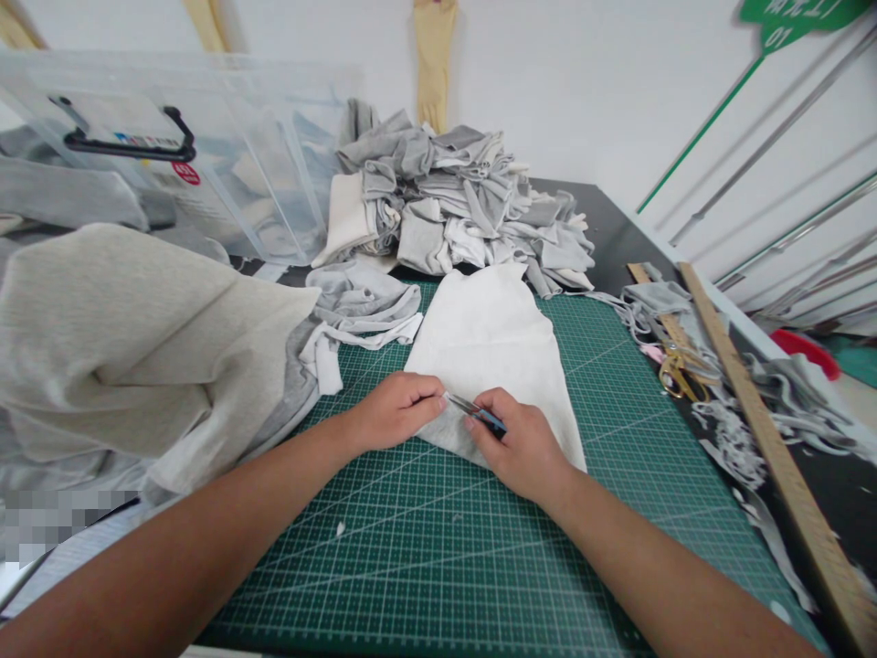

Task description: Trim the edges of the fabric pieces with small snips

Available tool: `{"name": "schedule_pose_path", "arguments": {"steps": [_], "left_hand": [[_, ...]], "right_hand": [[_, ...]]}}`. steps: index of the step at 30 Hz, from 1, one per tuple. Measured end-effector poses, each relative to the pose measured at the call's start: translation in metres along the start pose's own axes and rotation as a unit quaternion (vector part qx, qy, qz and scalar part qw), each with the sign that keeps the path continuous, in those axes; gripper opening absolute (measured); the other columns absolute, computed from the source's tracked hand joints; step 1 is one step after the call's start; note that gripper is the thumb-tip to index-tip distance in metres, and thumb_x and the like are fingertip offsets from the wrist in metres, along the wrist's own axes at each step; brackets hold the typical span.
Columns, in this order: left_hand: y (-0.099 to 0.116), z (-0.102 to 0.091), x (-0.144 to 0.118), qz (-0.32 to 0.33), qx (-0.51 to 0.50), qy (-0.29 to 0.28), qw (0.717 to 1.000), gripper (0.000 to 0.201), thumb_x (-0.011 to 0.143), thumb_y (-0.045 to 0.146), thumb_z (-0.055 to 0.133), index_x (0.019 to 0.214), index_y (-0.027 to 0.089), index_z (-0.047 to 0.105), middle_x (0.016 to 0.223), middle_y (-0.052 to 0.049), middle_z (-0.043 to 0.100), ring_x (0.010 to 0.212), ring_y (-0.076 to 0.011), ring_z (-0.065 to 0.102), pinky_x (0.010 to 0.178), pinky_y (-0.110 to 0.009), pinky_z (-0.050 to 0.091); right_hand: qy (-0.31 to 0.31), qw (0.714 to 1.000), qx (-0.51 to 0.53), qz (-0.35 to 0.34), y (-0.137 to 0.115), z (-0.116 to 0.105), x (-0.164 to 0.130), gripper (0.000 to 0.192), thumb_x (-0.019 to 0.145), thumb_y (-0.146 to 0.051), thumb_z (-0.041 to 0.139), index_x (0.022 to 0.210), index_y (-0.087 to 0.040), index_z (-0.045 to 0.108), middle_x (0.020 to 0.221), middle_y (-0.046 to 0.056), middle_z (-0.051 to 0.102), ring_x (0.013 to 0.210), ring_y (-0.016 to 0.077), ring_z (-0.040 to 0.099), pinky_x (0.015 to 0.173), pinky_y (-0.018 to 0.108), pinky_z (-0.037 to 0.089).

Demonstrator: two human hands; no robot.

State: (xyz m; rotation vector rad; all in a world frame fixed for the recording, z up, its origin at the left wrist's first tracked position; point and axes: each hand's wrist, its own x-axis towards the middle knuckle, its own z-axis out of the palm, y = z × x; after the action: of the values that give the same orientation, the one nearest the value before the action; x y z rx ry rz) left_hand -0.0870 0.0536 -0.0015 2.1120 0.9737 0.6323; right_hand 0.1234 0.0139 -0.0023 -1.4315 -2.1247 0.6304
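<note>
A white fabric piece [490,352] lies flat on the green cutting mat [438,557]. My left hand [394,411] pinches the near edge of this fabric with its fingers closed on it. My right hand [517,443] grips small thread snips [472,409] with a blue handle, the metal tips pointing left toward my left fingers at the fabric's edge. Both forearms reach in from the bottom of the view.
A heap of grey and white cut fabric pieces [452,206] sits at the mat's far edge. A large beige cloth pile [130,338] and a clear plastic bin [206,155] stand left. Gold scissors [678,370], a wooden ruler [767,429] and scraps lie right.
</note>
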Motion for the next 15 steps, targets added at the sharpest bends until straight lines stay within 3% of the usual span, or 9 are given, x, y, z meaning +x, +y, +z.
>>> {"name": "schedule_pose_path", "arguments": {"steps": [15], "left_hand": [[0.0009,0.0009,0.0013,0.028,0.043,-0.001,0.999,0.031,0.089,0.023,0.045,0.059,0.015,0.042,0.057,0.005,0.04,0.055,-0.008,0.039,0.056,-0.023,0.027]], "right_hand": [[-0.004,1.0,0.002,-0.013,0.002,0.0002,-0.0005,0.011,0.086,-0.03,0.052,0.091,-0.021,0.055,0.065,-0.003,0.06,0.057,0.0127,0.054,0.057,0.025,0.038]]}}
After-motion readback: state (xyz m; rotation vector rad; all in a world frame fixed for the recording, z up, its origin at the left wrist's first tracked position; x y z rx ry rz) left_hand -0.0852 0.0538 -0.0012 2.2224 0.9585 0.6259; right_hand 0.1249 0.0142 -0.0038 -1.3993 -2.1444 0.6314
